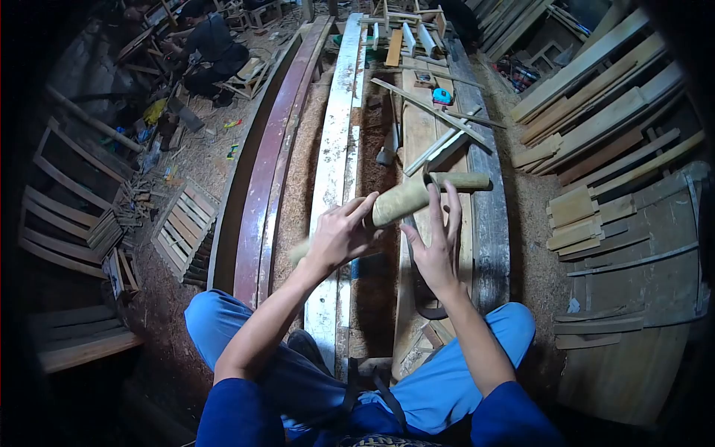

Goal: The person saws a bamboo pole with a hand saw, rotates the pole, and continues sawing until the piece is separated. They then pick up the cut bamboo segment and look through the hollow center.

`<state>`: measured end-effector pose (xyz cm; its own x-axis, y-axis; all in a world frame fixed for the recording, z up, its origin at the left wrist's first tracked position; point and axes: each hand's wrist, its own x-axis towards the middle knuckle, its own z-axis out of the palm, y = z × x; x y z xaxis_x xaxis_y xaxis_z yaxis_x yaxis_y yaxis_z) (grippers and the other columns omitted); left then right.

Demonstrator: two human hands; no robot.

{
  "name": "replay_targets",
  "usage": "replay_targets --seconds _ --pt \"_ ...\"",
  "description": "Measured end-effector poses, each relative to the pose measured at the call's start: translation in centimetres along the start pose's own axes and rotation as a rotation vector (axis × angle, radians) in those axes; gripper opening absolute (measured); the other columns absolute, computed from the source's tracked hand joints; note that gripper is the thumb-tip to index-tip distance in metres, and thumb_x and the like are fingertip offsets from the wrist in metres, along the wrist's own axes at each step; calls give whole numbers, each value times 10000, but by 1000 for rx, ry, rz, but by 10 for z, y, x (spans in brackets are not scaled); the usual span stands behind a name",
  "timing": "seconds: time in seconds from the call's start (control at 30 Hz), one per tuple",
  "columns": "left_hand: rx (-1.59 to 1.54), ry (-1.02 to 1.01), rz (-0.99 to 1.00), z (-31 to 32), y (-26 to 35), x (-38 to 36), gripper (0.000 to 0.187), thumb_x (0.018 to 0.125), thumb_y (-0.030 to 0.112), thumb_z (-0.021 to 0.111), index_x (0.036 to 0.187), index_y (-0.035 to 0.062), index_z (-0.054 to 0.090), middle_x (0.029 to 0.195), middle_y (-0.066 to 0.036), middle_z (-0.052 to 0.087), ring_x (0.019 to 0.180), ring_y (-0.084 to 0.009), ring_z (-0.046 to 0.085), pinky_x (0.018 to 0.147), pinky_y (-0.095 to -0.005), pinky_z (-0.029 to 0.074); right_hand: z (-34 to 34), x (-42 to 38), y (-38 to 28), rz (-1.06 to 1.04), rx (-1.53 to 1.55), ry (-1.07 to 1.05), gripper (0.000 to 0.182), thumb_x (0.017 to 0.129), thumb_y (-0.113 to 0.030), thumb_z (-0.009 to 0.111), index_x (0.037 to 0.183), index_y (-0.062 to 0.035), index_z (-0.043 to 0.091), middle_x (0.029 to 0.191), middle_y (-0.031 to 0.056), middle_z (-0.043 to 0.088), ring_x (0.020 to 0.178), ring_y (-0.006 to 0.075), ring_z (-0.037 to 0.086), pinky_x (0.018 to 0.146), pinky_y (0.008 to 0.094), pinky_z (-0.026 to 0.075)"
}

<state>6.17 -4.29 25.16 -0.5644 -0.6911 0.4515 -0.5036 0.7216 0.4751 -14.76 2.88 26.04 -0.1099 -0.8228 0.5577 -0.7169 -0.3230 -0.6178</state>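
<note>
My left hand [342, 229] is wrapped around a greenish-tan tube [402, 203] that looks like bamboo or a rolled sheet, held up above the bench. Its pale lower-left end shows blurred beyond my wrist. At the tube's upper right end is a curled dark edge, and a narrower round piece [469, 181] of similar colour sticks out to the right there. My right hand [437, 253] has its fingers stretched and thumb apart, fingertips overlapping that right end. Behind the tube, thin wooden strips [447, 141] lie crossed on the planks.
A long white-painted beam [328, 186] and a maroon beam [261, 171] run away from me. A turquoise tape measure [442, 96] lies on the bench. Slatted panels [186, 227] stand at left, stacked boards [596, 104] at right. Another person [212, 48] crouches at far left.
</note>
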Motion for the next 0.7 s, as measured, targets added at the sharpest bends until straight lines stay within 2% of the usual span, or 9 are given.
replay_targets --seconds 0.07,0.1,0.23,0.27,0.37,0.5,0.53,0.57,0.7 --pt "-130 38 -114 -1 9 2 746 828 298 831 1450 4 544 1108 -222 709 875 -361 725 771 -431 579 11 -11 1 139 47 -74 998 917 -257 774 1654 -77 126 1658 300 174 1529 474 218 1239 527 242" --pt "-264 71 -222 0 13 4 720 859 318 819 1426 -37 553 1118 -272 708 885 -392 735 783 -430 583 16 -18 3 242 175 -173 1079 907 -289 789 1650 -53 42 1649 319 201 1522 478 248 1243 505 249" --pt "-653 219 -437 14 20 10 629 910 287 804 1376 -69 577 1050 -269 741 914 -263 759 760 -380 587 44 -53 -1 511 545 -544 1109 884 -211 801 1640 -22 10 1574 333 352 1441 480 404 1198 467 342" --pt "-651 222 -442 10 21 9 629 910 287 804 1376 -69 577 1050 -269 741 914 -263 759 760 -380 587 54 -65 -6 349 376 -430 1052 883 -160 780 1635 -10 61 1533 338 377 1409 480 429 1165 483 372" --pt "-709 238 -547 2 18 3 548 939 286 772 1337 -54 608 1016 -254 751 899 -237 757 762 -361 585 58 -69 -1 306 333 -426 1005 878 -112 754 1631 -8 96 1484 341 403 1367 498 445 1133 507 392" --pt "-76 -50 -636 -15 -18 -28 624 944 517 675 1233 -36 672 1025 -288 724 956 -443 714 861 -499 571 51 -75 -4 270 51 -539 898 935 -218 665 1657 -157 135 1394 315 444 1253 538 513 1060 561 440" --pt "10 -124 -647 -20 -29 -39 604 938 500 680 1232 -27 678 1028 -282 725 970 -430 715 869 -503 566 45 -68 -8 449 115 -691 882 950 -238 665 1663 -186 149 1429 282 466 1302 495 504 1085 515 440" --pt "94 -200 -656 -24 -42 -53 584 933 484 685 1231 -18 684 1032 -276 727 984 -416 716 878 -506 562 56 -84 12 284 56 -665 890 933 -258 662 1657 -189 150 1238 256 497 1055 508 613 918 579 504" --pt "99 -225 -655 -30 -67 -82 523 919 423 701 1240 10 690 1041 -237 734 1012 -401 704 941 -502 532 70 -101 30 245 -22 -768 881 933 -240 669 1652 -164 166 1184 245 516 1002 487 621 860 568 519"
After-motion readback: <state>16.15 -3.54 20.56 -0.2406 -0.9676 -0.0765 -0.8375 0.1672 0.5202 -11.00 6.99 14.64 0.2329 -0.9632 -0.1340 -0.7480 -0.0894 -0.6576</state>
